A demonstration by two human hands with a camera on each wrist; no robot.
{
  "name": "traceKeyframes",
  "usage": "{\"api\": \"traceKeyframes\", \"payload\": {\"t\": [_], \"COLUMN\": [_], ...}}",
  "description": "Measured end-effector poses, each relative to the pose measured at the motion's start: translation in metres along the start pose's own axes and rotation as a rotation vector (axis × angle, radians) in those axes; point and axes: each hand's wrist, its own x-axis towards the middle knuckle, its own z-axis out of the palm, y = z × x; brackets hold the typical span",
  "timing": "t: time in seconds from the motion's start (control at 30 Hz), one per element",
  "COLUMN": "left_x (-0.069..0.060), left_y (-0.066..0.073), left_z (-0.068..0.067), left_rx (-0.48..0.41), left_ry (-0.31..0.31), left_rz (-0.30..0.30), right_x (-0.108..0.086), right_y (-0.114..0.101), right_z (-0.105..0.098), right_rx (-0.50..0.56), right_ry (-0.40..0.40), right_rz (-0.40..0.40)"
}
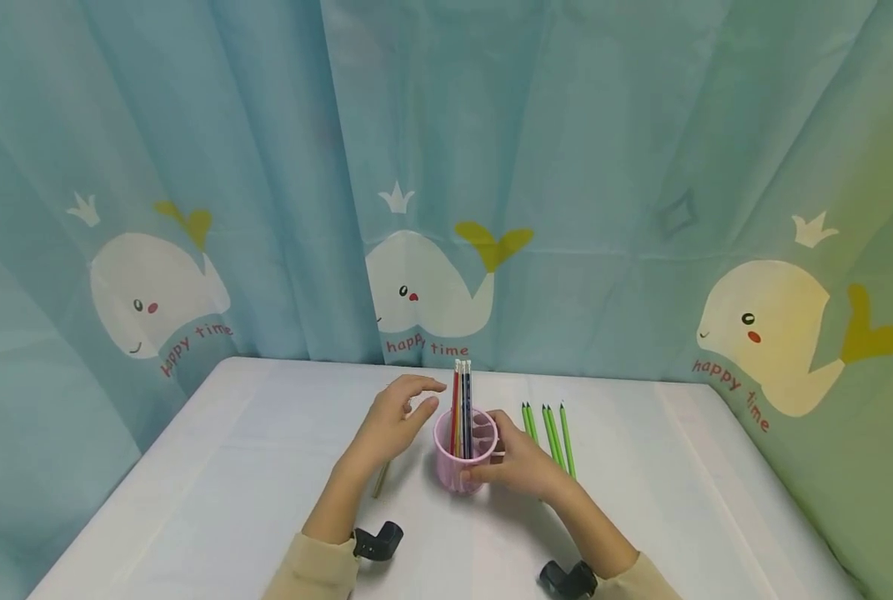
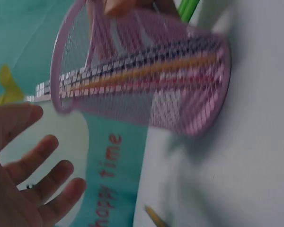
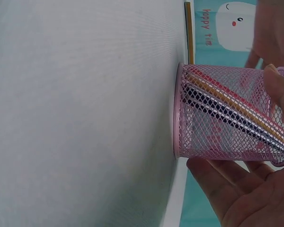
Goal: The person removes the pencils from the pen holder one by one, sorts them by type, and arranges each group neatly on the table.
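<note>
A pink mesh pen cup (image 1: 449,477) stands upright on the table, with several pencils (image 1: 457,400) leaning inside it, red, yellow and dark ones among them. My right hand (image 1: 523,463) holds the cup from its right side, thumb at the front and fingers around the back; the right wrist view shows fingers on either side of the mesh (image 3: 217,146). To the left of the rim, my left hand (image 1: 392,421) hovers with spread, slightly bent fingers and nothing in them. In the left wrist view, its fingertips (image 2: 68,189) are apart from the cup.
Several green pencils (image 1: 553,433) lie on the white table (image 1: 213,475) just right of the right hand. A single gold-coloured pencil (image 1: 381,481) lies under the left wrist. A blue curtain (image 1: 596,167) with whale prints hangs behind the table's far edge.
</note>
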Motion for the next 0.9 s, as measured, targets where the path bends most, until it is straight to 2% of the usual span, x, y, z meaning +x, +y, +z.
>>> {"api": "traceKeyframes", "payload": {"t": [0.13, 0.27, 0.63, 0.9], "left_x": [-0.002, -0.004, -0.004, -0.004], "left_y": [0.007, 0.009, 0.015, 0.015], "left_z": [0.010, 0.016, 0.015, 0.007], "left_rx": [0.013, 0.046, 0.099, 0.071], "left_ry": [-0.095, -0.145, -0.146, -0.139], "left_rz": [0.047, 0.087, 0.073, 0.093], "right_x": [-0.002, -0.003, -0.001, -0.002], "right_y": [0.001, 0.001, 0.003, -0.001], "right_z": [0.001, 0.001, 0.000, 0.000], "right_rx": [0.016, 0.044, 0.001, 0.013], "right_ry": [-0.011, -0.031, -0.027, -0.023], "right_rz": [-0.012, -0.031, -0.040, -0.038]}}
